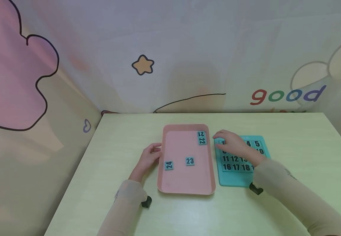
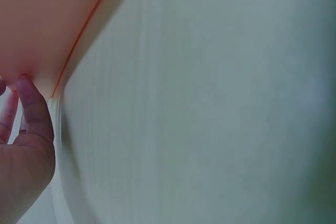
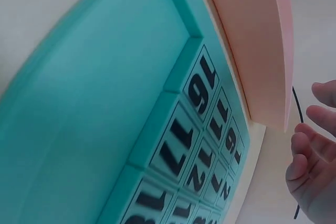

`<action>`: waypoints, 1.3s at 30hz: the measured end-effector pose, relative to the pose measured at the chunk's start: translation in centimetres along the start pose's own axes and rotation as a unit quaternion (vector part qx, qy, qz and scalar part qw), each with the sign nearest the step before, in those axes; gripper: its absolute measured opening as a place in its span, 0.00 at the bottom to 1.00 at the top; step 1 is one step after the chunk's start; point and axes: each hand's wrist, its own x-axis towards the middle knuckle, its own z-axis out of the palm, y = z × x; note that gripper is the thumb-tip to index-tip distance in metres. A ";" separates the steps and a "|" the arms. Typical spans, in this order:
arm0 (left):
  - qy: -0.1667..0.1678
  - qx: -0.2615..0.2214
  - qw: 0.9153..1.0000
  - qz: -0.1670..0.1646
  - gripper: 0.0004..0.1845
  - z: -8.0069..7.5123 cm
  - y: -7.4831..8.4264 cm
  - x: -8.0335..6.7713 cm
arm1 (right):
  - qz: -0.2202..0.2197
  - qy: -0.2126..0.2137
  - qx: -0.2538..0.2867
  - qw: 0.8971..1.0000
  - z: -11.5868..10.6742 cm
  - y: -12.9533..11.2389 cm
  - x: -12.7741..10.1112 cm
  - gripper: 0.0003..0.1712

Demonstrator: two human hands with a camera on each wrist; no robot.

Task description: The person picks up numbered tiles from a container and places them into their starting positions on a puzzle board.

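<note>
A pink tray (image 1: 185, 182) holds the number tiles 21 (image 1: 201, 134) and 22 (image 1: 202, 141), side by side near its right wall, and the tiles 23 (image 1: 190, 161) and 24 (image 1: 168, 165), lying apart. At the tray's left side, my left hand (image 1: 148, 159) touches the outer wall with loosely bent fingers. To the right lies a teal number board (image 1: 235, 180) filled with rows of numbered tiles. My right hand (image 1: 233, 144) is over the board's upper left, near the tray; its fingers (image 3: 307, 153) are loosely bent with nothing visible in them. The hand and forearm hide some numbers.
Tray and board stand close together on a pale table (image 1: 123, 131). Behind the table's far edge hangs a printed backdrop (image 1: 188, 49) with a star and the word "good".
</note>
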 end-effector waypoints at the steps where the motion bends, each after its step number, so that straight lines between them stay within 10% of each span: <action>1: -0.001 -0.002 1.000 0.001 0.20 0.0 0.0 0.0 | 0.005 -0.003 0.006 1.000 0.2 -0.2 0.3 0.21; 24: 0.000 -0.003 1.000 -0.009 0.20 -0.1 0.1 0.0 | 0.072 -0.028 -0.018 0.997 2.8 -2.3 5.9 0.32; 39: -0.004 -0.009 1.000 -0.007 0.20 -0.1 0.2 -0.1 | 0.073 -0.009 -0.082 0.994 4.5 -1.8 7.3 0.20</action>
